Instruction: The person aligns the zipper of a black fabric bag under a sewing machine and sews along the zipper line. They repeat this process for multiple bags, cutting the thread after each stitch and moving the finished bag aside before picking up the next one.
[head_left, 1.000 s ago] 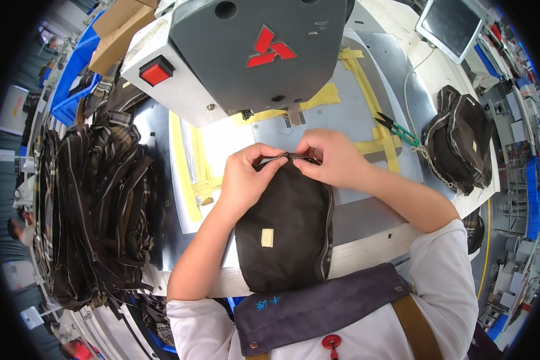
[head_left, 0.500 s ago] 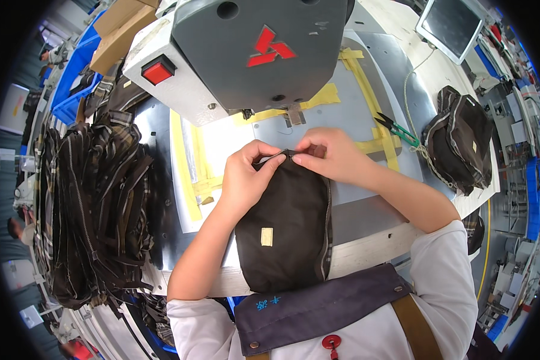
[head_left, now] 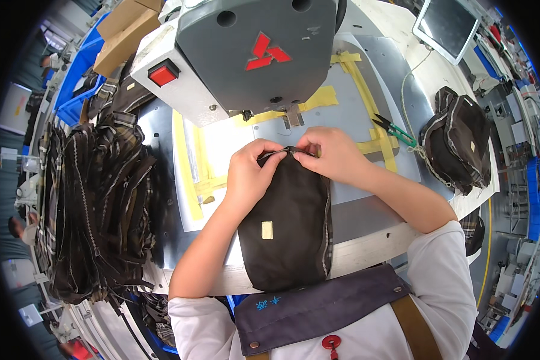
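A dark brown fabric pouch point(head_left: 288, 222) with a zipper along its right side and a small pale label lies at the table's near edge, its lower end against my apron. My left hand point(head_left: 252, 168) pinches the left part of its top edge between thumb and fingers. Close beside it, my right hand point(head_left: 327, 156) pinches the same edge from the right. The fingertips nearly meet at a small dark piece at the top. Just beyond them is the metal foot point(head_left: 293, 115) of a large grey sewing machine point(head_left: 255, 54), apart from the fabric.
On the left hangs a thick pile of dark zippered fabric pieces point(head_left: 96, 210). Green-handled snips point(head_left: 396, 131) lie to the right, beside stacked dark pouches point(head_left: 459, 141). Yellow tape point(head_left: 372, 102) marks the work plate. A blue bin point(head_left: 78, 96) and a screen point(head_left: 447, 27) stand farther back.
Both hands keep their pinch on the pouch's top edge, with slight finger shifts at the small dark piece. The view has shifted a little; otherwise little differs.
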`<control>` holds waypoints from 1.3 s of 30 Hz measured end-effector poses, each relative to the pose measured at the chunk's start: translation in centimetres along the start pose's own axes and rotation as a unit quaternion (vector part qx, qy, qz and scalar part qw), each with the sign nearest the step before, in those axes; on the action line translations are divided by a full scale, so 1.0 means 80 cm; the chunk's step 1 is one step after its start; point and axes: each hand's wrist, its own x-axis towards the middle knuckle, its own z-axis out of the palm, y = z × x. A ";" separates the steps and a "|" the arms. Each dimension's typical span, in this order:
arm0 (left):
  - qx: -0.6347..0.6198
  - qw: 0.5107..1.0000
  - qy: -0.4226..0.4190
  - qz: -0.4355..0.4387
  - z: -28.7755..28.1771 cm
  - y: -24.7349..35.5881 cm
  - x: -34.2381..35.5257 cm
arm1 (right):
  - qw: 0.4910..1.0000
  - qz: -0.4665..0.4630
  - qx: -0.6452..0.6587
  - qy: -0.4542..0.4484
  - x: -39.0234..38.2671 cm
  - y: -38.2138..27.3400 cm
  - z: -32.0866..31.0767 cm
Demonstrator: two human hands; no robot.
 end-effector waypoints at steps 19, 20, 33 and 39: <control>0.016 0.999 -0.005 -0.041 0.015 0.003 0.041 | 0.997 0.008 -0.032 0.068 0.017 0.028 -0.018; 0.027 0.998 -0.014 -0.047 0.015 0.004 0.042 | 0.997 0.020 -0.048 0.061 0.018 0.026 -0.020; 0.144 0.985 -0.065 -0.077 0.008 0.013 0.066 | 0.989 0.100 -0.095 -0.051 0.067 0.023 -0.029; 0.149 0.977 -0.072 -0.134 0.003 0.012 0.079 | 0.983 0.139 -0.091 -0.078 0.081 0.010 -0.034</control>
